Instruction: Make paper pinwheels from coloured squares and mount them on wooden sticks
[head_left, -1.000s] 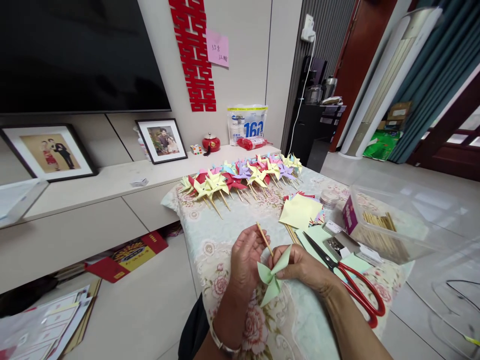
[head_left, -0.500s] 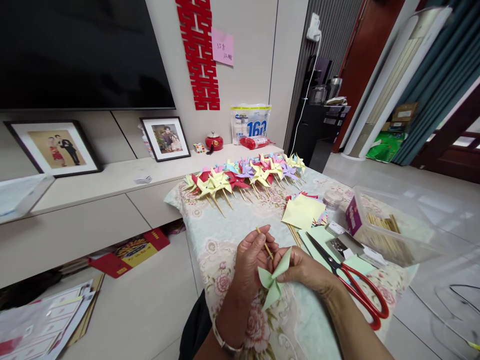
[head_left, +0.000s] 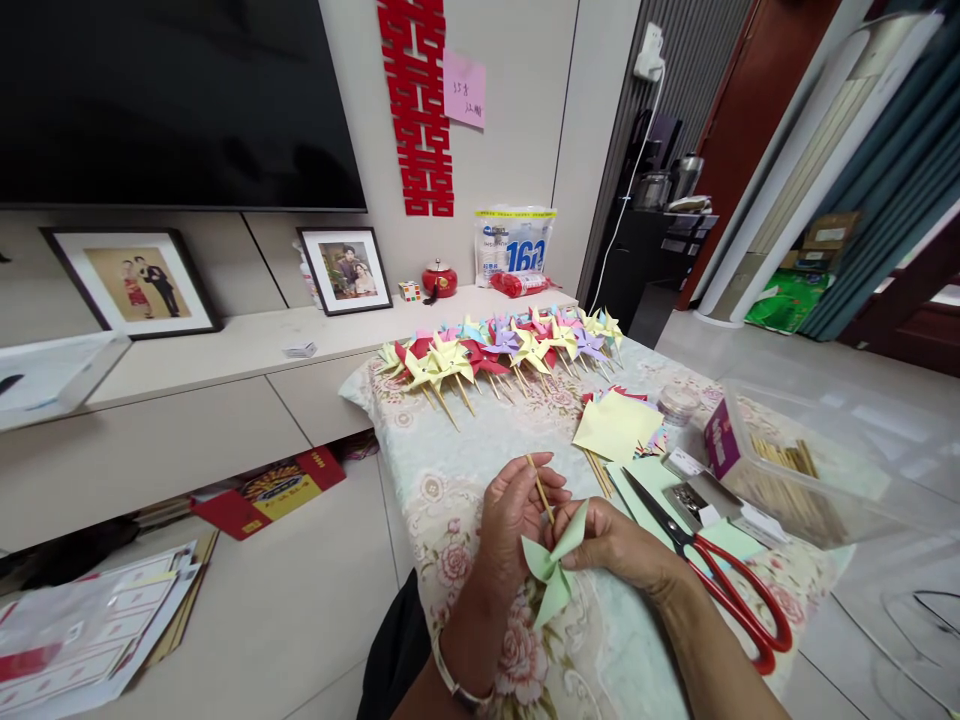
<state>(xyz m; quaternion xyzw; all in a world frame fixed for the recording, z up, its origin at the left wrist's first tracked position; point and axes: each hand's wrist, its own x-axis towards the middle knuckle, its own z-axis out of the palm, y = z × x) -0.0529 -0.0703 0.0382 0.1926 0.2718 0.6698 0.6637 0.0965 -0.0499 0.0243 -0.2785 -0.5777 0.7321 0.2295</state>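
Green pinwheel (head_left: 553, 578) hovers over floral tablecloth (head_left: 480, 445) — television (head_left: 180, 110) beyond

Open tablecloth (head_left: 487, 435) ahead of the left hand (head_left: 514, 520), a bare lane reaching up to the pinwheels (head_left: 531, 350), whose packed row walls off the far side! Out beyond the right hand (head_left: 622, 545), it's crowded: scissors (head_left: 681, 540) close by, then the high-sided plastic box (head_left: 721, 440) barring a low sideways pass.
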